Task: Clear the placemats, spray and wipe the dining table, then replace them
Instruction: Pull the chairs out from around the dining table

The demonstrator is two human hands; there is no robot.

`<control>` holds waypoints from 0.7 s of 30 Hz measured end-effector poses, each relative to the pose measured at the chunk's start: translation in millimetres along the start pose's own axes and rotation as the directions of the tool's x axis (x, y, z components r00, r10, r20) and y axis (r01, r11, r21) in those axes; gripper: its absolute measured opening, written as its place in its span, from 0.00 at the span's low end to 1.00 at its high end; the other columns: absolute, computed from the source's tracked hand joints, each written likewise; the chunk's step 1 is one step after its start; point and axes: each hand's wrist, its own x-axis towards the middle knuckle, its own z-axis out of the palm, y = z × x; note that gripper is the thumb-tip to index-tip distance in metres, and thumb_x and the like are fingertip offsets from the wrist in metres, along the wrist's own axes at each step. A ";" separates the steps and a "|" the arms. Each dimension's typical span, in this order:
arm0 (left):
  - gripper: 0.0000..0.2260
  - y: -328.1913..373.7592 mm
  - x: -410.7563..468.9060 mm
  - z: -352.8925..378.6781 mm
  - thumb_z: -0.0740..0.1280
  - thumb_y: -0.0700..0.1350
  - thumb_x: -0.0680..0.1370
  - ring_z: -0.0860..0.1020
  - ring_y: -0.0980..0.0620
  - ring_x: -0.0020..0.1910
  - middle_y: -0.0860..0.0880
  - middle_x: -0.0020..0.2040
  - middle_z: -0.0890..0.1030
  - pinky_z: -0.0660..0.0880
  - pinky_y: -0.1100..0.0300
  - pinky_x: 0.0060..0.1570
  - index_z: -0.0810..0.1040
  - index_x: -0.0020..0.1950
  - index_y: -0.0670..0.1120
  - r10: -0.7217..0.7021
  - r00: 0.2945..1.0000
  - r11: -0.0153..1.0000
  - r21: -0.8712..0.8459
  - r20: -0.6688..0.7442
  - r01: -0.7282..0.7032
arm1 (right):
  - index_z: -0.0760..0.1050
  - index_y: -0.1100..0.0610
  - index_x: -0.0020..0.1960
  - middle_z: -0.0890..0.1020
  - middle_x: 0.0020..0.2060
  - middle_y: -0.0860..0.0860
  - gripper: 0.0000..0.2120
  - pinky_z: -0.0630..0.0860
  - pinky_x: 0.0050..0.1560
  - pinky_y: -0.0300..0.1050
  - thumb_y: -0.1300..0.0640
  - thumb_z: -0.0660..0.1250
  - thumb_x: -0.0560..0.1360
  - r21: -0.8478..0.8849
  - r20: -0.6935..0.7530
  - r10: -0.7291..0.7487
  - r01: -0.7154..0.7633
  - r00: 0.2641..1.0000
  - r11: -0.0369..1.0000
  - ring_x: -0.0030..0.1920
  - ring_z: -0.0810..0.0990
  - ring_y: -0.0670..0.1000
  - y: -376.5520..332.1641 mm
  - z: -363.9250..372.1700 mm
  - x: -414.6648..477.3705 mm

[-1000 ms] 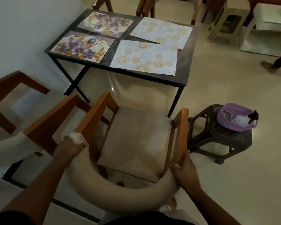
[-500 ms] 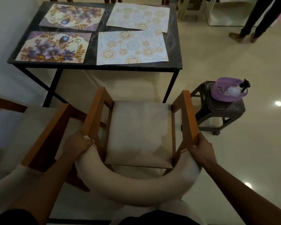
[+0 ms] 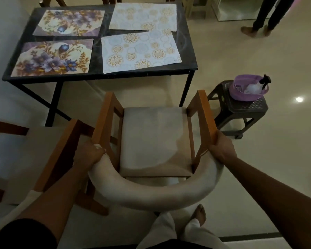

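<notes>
Behind the chair (image 3: 154,139), the left hand (image 3: 89,155) and right hand (image 3: 221,150) curl tight round its curved backrest ends. All 4 placemats (image 3: 140,51) lie ahead on the table (image 3: 187,49), beyond reach, long sides crosswise; the nearest-right mat favours the right hand.

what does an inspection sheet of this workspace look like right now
surface: black dining table, top mostly covered, bare strips dark
job's things: four placemats in place, two floral placemats left, two medallion placemats right; spray bottle lying in purple basin on dark plastic stool
clutter: nothing seen on the table
grippers: left hand and right hand each grip the wooden armchair where arm meets curved back
cables: nothing seen
surroundings: second chair at left; another person's legs top right; glossy tiled floor
</notes>
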 end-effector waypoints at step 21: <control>0.26 0.0 -0.7 7.0 0.77 0.55 0.74 0.80 0.34 0.62 0.40 0.61 0.81 0.76 0.35 0.63 0.77 0.68 0.45 0.049 0.999 0.999 0.018 0.014 -0.049 | 0.66 0.54 0.72 0.81 0.59 0.57 0.25 0.83 0.54 0.58 0.51 0.71 0.80 -0.020 -0.008 -0.040 0.040 0.999 0.999 0.54 0.84 0.60 -2.2 -7.1 11.4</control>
